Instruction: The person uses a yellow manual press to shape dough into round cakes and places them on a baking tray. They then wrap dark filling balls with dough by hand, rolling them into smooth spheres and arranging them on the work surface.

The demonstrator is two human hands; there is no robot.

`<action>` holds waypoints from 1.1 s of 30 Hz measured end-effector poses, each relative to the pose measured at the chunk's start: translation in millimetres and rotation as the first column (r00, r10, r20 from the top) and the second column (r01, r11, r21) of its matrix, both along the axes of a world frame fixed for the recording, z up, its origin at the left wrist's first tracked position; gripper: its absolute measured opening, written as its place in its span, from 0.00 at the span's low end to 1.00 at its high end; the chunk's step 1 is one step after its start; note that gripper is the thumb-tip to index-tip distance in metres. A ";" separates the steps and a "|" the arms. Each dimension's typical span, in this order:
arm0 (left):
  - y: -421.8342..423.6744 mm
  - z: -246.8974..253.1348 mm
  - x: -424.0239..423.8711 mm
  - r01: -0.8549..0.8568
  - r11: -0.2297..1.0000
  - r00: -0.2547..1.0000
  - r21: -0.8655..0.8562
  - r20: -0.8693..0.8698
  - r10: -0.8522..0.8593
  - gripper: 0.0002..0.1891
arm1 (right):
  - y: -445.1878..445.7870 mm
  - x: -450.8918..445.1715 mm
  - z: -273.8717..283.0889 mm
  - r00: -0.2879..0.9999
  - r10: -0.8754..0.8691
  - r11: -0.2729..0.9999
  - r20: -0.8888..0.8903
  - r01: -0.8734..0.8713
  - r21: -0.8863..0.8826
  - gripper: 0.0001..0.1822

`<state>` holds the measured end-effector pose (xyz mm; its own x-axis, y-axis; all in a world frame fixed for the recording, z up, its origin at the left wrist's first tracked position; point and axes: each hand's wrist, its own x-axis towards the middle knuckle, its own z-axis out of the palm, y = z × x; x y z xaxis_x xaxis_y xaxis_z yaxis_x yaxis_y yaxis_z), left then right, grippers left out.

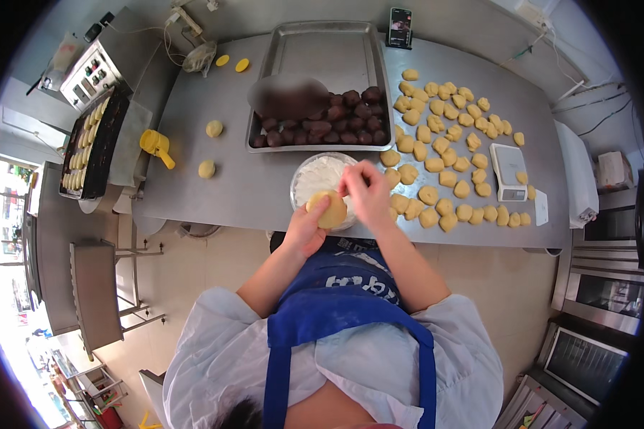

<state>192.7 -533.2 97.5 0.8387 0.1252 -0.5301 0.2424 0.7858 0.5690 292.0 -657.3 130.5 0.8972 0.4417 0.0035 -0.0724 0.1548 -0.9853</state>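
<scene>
My left hand holds a flattened round of yellow dough, with the thumb lying on its face. Beside the round's right edge is my right hand, blurred, its fingers curled inward; whether they pinch anything is not visible. Under both hands stands a round bowl of white flour, partly hidden by them. Behind it, a metal tray carries a heap of dark brown filling balls, with a blurred patch over some. Many yellow dough pieces lie in loose rows to the right.
Two smooth dough balls and a yellow scoop-like tool sit left on the metal table. A white digital scale stands right, a phone on a stand behind. A black baking tray holds shaped pieces far left.
</scene>
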 end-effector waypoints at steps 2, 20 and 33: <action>-11.2 4.5 -3.1 0.006 0.999 0.996 -0.051 0.084 -0.002 0.20 | -7.7 -27.8 -3.5 0.949 0.029 0.995 0.313 0.002 -0.098 0.12; -110.8 64.9 10.4 0.187 0.981 0.973 -0.050 0.147 -0.178 0.20 | -100.4 -27.5 -25.1 0.814 -0.241 0.970 0.529 0.220 0.103 0.25; -62.1 47.9 -25.6 0.232 0.970 0.944 -0.078 0.258 -0.205 0.19 | -58.0 -68.2 -17.0 0.837 -0.169 0.984 0.521 0.170 0.047 0.12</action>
